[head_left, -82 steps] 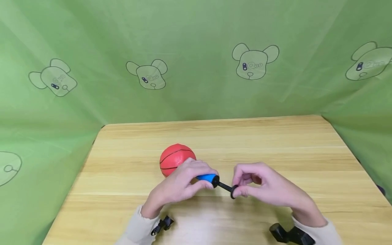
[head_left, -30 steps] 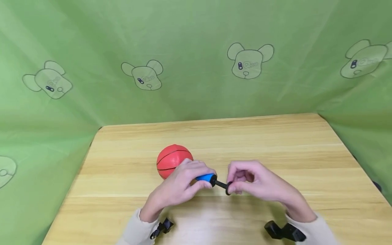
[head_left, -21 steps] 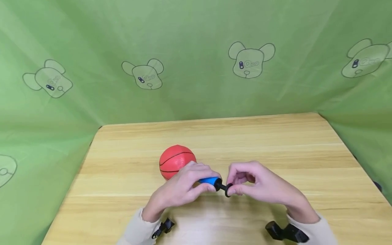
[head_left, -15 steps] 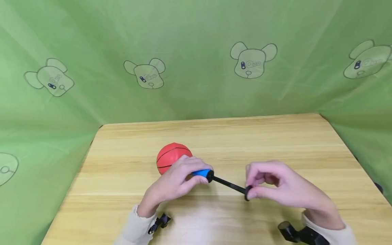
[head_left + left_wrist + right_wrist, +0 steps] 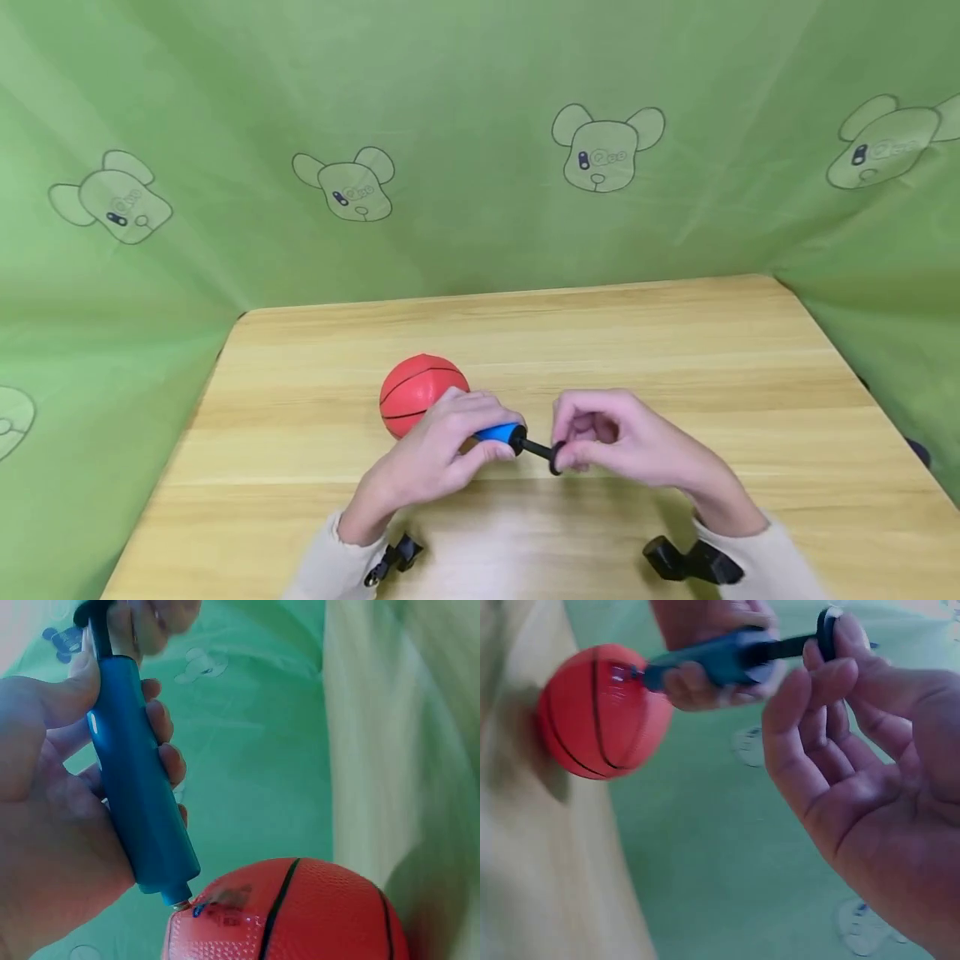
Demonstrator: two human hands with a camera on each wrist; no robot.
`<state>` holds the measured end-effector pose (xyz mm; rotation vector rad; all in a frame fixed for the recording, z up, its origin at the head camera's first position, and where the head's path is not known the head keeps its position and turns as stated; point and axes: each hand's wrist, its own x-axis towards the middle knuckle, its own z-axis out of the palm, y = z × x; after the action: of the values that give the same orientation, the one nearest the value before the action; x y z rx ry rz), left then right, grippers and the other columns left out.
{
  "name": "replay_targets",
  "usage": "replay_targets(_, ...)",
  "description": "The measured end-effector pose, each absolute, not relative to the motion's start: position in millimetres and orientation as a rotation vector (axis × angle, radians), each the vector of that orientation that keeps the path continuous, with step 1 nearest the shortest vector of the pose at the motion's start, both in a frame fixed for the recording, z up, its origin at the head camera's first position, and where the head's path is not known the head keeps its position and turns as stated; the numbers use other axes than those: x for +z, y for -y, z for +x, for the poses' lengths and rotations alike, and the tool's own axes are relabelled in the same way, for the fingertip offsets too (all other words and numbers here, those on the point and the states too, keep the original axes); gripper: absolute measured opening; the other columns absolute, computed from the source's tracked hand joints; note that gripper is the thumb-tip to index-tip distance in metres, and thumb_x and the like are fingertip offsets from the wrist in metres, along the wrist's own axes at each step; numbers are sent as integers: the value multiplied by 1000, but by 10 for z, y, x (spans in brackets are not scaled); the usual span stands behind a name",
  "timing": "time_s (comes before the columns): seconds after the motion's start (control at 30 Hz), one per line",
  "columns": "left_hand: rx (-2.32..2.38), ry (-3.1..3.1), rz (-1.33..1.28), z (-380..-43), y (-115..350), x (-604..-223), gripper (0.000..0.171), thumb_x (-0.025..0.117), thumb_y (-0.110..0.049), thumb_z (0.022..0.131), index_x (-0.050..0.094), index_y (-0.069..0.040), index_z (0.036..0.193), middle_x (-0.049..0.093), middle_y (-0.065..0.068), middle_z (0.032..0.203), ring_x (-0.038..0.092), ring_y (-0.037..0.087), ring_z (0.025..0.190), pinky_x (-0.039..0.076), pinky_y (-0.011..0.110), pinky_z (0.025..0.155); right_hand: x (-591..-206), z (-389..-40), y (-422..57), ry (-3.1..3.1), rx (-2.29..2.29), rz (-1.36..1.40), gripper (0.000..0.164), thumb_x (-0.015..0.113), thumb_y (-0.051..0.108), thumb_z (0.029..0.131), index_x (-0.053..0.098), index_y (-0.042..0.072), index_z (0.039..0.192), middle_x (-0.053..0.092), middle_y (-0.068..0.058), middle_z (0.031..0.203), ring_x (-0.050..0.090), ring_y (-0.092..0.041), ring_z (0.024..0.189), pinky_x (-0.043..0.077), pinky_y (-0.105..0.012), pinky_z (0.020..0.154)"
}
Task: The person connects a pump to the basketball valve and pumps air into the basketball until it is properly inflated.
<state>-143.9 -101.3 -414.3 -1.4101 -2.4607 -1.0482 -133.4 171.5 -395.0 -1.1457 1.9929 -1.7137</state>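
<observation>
My left hand (image 5: pixel 442 450) grips the blue barrel of a hand pump (image 5: pixel 142 772), fingers wrapped round it. The pump's narrow nozzle end meets the red ball (image 5: pixel 420 392), which has black seam lines like a basketball; in the left wrist view the tip is right at a small mark on its surface. My right hand (image 5: pixel 622 437) pinches the round black handle (image 5: pixel 826 634) at the other end between thumb and fingers. A short length of the black rod (image 5: pixel 536 448) shows between barrel and handle. In the head view the left hand hides part of the ball and barrel.
The ball rests on a light wooden table (image 5: pixel 300 350). A green curtain (image 5: pixel 465 233) printed with bear heads stands behind and at both sides. Black camera mounts (image 5: pixel 693 562) sit at both wrists, by the pale sleeves (image 5: pixel 330 558).
The right hand has drawn the pump handle out to the right, then pushed it back in toward the barrel. The left hand keeps its grip, and the ball shifts only slightly.
</observation>
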Motion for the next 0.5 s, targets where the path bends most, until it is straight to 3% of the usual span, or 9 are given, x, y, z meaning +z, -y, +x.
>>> replay_targets(0.17,-1000,2475,-1414,-1423,1013,-4170,20,58,-37,105,69,-22,113,58,-16,93,53,1,90,36,31,90,-4044,-1399,-1591,-2045,-1674,-1156,12,71,0,94,65,10,96,71,-3,84,64,-16,66,52,-29,56)
replay_targets(0.3,-1046,2460,-1495,-1445,999,-4171,18,57,-34,106,68,-22,112,58,-15,93,52,0,88,38,29,88,-3934,-1349,-1668,-2086,-1613,-1188,15,72,1,94,66,15,97,71,2,85,64,-18,66,52,-28,58)
replay_targets(0.4,-1086,2453,-1507,-1479,1030,-4161,16,58,-32,106,68,-21,111,59,-15,95,52,-1,88,39,30,88,-3835,-1296,-1803,-2071,-1617,-1270,24,73,-6,91,65,16,98,68,3,87,64,-16,69,52,-28,59)
replay_targets(0.5,-1112,2455,-1431,-1516,1133,-4151,15,62,-29,104,69,-21,114,63,-15,99,55,1,93,39,32,90,-3787,-1272,-1956,-1977,-1694,-1430,34,71,-19,84,64,10,101,64,-2,89,63,-15,72,52,-29,59)
